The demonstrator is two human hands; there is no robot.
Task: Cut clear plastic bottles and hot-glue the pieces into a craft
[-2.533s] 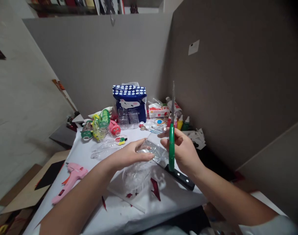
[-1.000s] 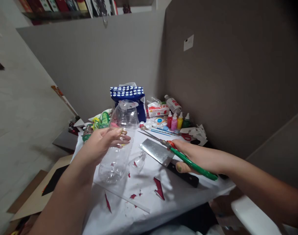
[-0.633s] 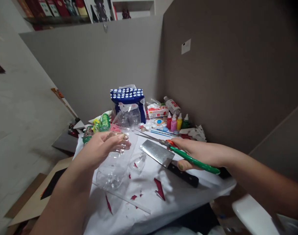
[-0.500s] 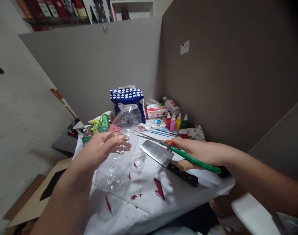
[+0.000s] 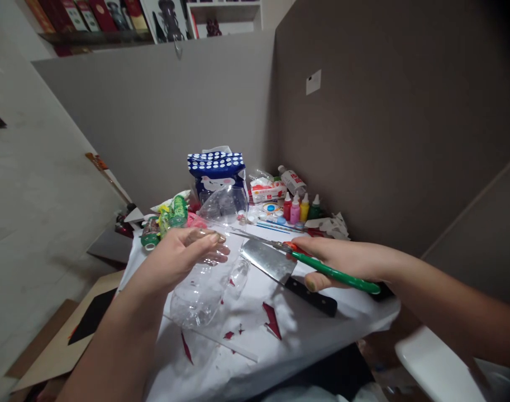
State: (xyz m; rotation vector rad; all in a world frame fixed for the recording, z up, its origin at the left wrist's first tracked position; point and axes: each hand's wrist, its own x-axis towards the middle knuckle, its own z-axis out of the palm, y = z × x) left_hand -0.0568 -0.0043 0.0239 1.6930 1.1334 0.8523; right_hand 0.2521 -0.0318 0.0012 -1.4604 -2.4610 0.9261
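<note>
My left hand [image 5: 191, 251] is wrapped round the middle of a clear plastic bottle [image 5: 196, 304], whose ribbed bottom points toward me. A curved flap of the clear plastic rises beyond the fingers. My right hand [image 5: 342, 262] grips scissors [image 5: 330, 273] with green-coated handles and an orange-red part by the pivot. Their blades point left, tips close to the plastic beyond my left fingers, and look nearly closed. Below the scissors a cleaver [image 5: 269, 261] with a black handle lies on the table. A small clear plastic piece [image 5: 239, 276] lies between the bottle and the cleaver.
Dark red scraps [image 5: 272, 321] and a thin white stick [image 5: 225, 343] lie on the white-covered table [image 5: 305, 346]. Paint bottles [image 5: 295, 209], brushes [image 5: 275, 226] and a blue dotted bag [image 5: 217, 170] stand or lie at the back. Green cans [image 5: 178, 211] are at the left.
The bottle and my left hand have shifted slightly right. The scissor blades, a little apart before, now look closer together. My right hand has barely moved.
</note>
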